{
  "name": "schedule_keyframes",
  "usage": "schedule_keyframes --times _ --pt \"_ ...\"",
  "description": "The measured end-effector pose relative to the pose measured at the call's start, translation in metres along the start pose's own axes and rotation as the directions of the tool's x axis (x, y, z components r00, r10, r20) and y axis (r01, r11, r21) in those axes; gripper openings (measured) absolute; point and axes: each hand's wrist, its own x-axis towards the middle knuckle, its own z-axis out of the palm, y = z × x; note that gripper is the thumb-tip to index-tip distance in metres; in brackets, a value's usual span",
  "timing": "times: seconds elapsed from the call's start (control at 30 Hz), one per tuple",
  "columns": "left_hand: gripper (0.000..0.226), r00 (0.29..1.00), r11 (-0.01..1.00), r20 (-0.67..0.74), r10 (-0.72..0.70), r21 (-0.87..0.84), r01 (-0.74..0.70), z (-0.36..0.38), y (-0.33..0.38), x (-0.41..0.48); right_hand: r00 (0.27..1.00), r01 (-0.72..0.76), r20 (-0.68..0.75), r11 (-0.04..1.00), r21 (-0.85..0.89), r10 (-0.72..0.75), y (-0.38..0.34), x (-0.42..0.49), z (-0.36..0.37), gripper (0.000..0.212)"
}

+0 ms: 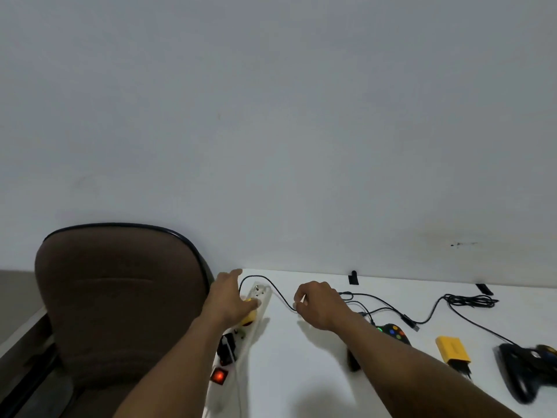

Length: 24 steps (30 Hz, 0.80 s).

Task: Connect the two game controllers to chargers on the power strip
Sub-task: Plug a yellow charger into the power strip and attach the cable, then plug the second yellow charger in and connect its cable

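Observation:
A white power strip (pixel 261 297) lies along the table's left edge, its red switch (pixel 218 376) lit. My left hand (pixel 230 300) rests on a yellow charger (pixel 250 317) plugged into the strip. A black plug (pixel 227 348) sits in a nearer socket. My right hand (pixel 319 303) pinches a thin black cable (pixel 278 292) that loops toward the strip. One black controller (pixel 393 331) with coloured buttons lies partly under my right forearm. A second black controller (pixel 526 372) lies at the far right, with a second yellow charger (pixel 453 350) loose on the table between them.
A brown chair back (pixel 120 297) stands against the table's left edge. More black cables (pixel 470 301) are coiled at the back right near the wall. The white table (pixel 301 372) ends at a grey wall.

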Motion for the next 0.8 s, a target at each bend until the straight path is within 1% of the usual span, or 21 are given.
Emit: schedule_keyframes --times 0.1,0.13,0.2,0.3,0.4,0.53,0.63,0.7,0.8 --pt "0.084 0.986 0.998 -0.153 0.060 0.033 -0.055 0.013 0.034 -0.031 1.000 -0.031 -0.001 0.999 -0.022 0.031 0.032 -0.041 -0.018 0.016" --pt "0.081 0.981 0.996 -0.173 0.085 0.051 -0.078 0.020 0.046 -0.042 0.999 -0.047 -0.001 0.999 -0.025 0.047 0.045 -0.055 -0.024 0.016" --pt "0.078 0.976 0.985 -0.161 0.148 0.109 -0.132 0.036 0.068 -0.060 0.996 -0.086 -0.004 0.996 -0.030 0.086 0.068 -0.079 -0.033 0.014" --pt "0.072 0.973 0.971 -0.084 0.214 0.124 -0.203 0.068 0.101 -0.083 0.986 -0.164 -0.014 0.986 -0.030 0.163 0.105 -0.115 -0.047 0.009" --pt "0.066 0.962 0.951 0.046 0.268 0.150 -0.272 0.101 0.132 -0.100 0.970 -0.239 -0.051 0.971 -0.007 0.238 0.141 -0.145 -0.062 0.015" --pt "0.054 0.924 0.930 0.223 0.309 0.131 -0.342 0.135 0.175 -0.107 0.917 -0.384 -0.111 0.923 0.019 0.383 0.183 -0.169 -0.084 0.020" --pt "0.042 0.885 0.913 0.318 0.340 0.116 -0.392 0.157 0.204 -0.103 0.890 -0.441 -0.116 0.897 0.025 0.440 0.209 -0.172 -0.096 0.022" --pt "0.043 0.867 0.906 0.358 0.346 0.111 -0.408 0.170 0.220 -0.097 0.878 -0.464 -0.120 0.885 0.023 0.464 0.223 -0.170 -0.102 0.023" --pt "0.051 0.836 0.882 0.394 0.382 0.117 -0.457 0.195 0.240 -0.076 0.867 -0.489 -0.099 0.872 0.014 0.488 0.250 -0.156 -0.104 0.026"
